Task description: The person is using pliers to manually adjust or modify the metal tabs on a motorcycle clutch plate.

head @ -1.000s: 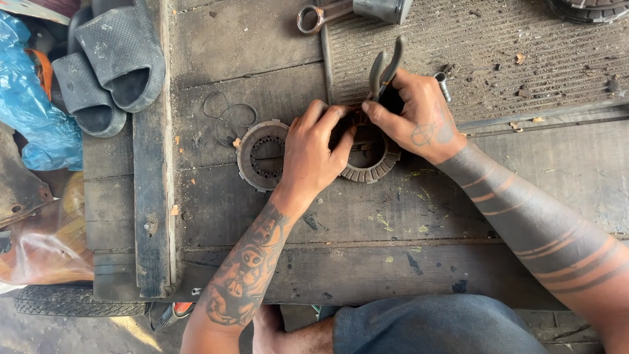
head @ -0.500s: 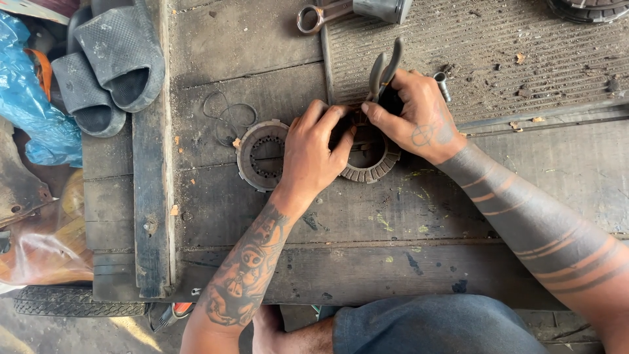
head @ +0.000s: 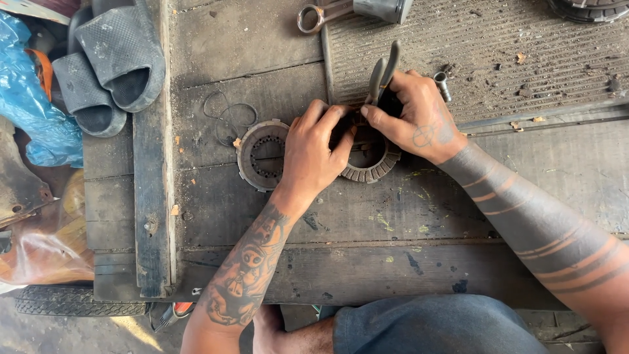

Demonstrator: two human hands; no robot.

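Right hand (head: pixel 419 121) grips pliers (head: pixel 383 77) at a toothed ring (head: pixel 370 172).
Left hand (head: pixel 313 154) stays curled on it (nothing shifted); second disc (head: pixel 257 157) lies mid-frame on the worktop (head: pixel 367 223).

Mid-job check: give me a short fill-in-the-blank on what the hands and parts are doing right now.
1. The right hand holds a pair of ____.
2. Both hands work on a toothed ring; the left hand covers its ____ side.
3. A pair of grey ____ lies at the workbench's upper left.

Missing: pliers; left; sandals
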